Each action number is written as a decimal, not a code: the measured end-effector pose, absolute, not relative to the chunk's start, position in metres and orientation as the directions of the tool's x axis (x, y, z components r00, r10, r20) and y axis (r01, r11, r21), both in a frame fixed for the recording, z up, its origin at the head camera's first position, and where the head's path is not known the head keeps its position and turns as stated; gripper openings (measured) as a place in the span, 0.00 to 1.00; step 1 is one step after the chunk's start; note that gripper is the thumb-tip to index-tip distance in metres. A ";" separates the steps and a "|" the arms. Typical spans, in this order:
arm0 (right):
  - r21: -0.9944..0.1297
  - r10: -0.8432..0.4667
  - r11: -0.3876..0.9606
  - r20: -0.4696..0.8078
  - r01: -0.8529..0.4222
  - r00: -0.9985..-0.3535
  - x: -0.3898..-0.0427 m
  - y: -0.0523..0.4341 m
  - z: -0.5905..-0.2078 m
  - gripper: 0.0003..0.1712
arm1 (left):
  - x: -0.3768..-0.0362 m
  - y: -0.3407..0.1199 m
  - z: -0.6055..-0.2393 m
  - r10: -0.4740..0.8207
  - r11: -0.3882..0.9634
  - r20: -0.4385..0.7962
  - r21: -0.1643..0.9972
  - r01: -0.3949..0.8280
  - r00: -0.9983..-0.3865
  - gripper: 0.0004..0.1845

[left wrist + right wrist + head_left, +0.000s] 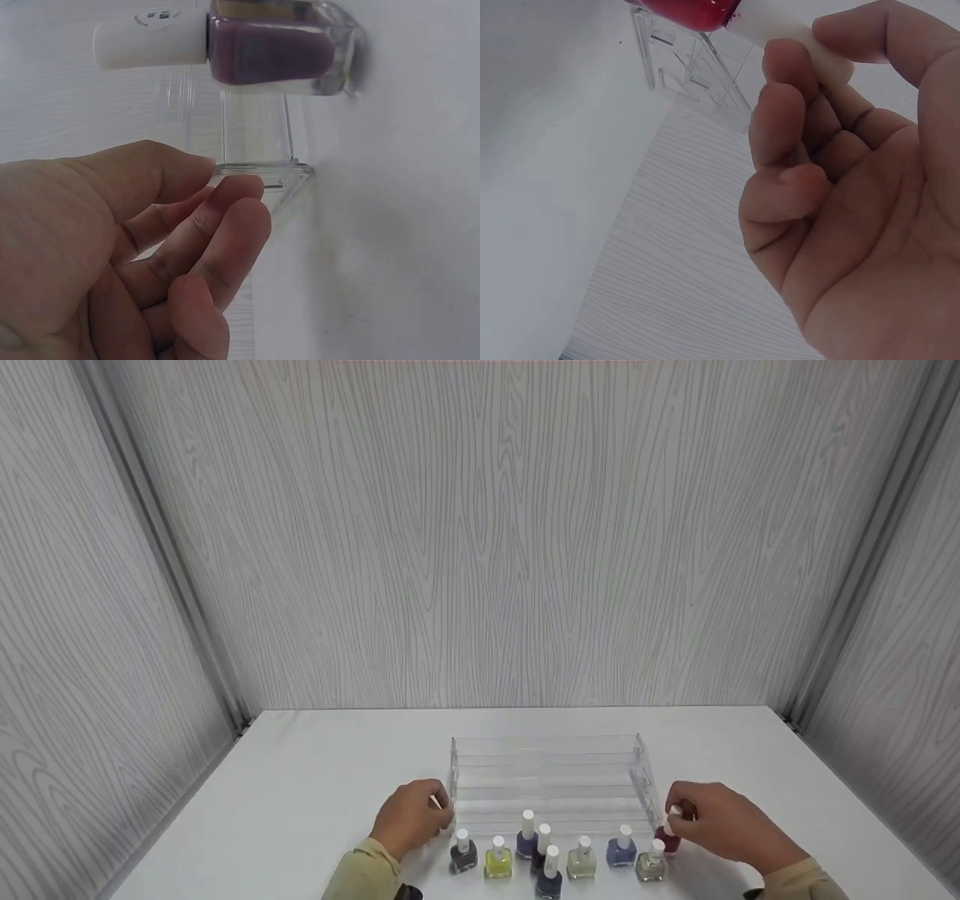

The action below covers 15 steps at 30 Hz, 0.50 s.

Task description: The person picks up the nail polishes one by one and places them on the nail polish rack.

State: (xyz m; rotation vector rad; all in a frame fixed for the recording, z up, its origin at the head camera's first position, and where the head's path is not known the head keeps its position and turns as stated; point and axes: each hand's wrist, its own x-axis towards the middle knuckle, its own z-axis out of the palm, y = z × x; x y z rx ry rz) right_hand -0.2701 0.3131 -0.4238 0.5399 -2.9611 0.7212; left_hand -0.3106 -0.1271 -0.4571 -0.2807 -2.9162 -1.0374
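My right hand (720, 821) pinches the white cap of the red bottle (667, 840) beside the clear rack's (551, 780) right end; my left hand (411, 816), fingers loose, touches the rack's left corner; the shelves look empty; seven other bottles (551, 855) wait in front.

White counter (300, 780) is being enclosed by grey wood-grain walls (487, 547); yellow (498, 861), blue (621, 850) and clear (581, 860) bottles are being kept upright in front.

nine nail polish bottles (550, 851) all with white caps, one clear acrylic tiered rack (547, 780), two hands (409, 816)
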 end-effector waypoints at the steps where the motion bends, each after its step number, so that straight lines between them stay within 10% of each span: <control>1: -0.441 -0.326 0.826 0.132 -0.350 -0.936 -0.270 0.314 -0.424 0.08 | -0.310 -0.127 -0.457 0.164 0.759 0.092 0.625 0.185 -0.982 0.06; 15: -0.462 -0.295 0.830 0.109 -0.311 -0.949 -0.272 0.314 -0.424 0.07 | -0.308 -0.129 -0.455 0.202 0.739 0.075 0.642 0.202 -0.977 0.06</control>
